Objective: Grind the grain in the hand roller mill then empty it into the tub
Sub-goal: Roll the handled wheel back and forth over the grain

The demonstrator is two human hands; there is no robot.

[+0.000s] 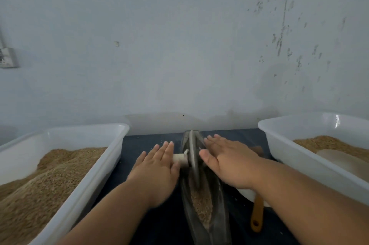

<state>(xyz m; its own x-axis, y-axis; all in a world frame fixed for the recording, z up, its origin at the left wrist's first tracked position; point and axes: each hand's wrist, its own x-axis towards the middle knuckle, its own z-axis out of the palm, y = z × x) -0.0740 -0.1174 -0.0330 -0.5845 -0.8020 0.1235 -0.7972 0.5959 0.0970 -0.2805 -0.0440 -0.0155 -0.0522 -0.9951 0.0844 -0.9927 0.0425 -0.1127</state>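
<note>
A dark boat-shaped metal trough (pixel 218 210) lies lengthwise in front of me with brown grain (pixel 201 202) in its groove. A grey metal wheel (pixel 193 157) stands upright in the trough on a pale wooden axle (pixel 180 158). My left hand (pixel 157 167) lies flat, fingers stretched, palm pressing the left end of the axle. My right hand (pixel 229 161) lies flat in the same way over the right end, which it hides. A white tub (pixel 283 143) with ground grain stands on the right.
A second white tub (pixel 95 173) full of whole grain stands on the left. A wooden handle (pixel 257 212) and a white dish edge (pixel 244 192) lie under my right forearm. A dark cloth (pixel 151 139) covers the table; a pale wall rises behind.
</note>
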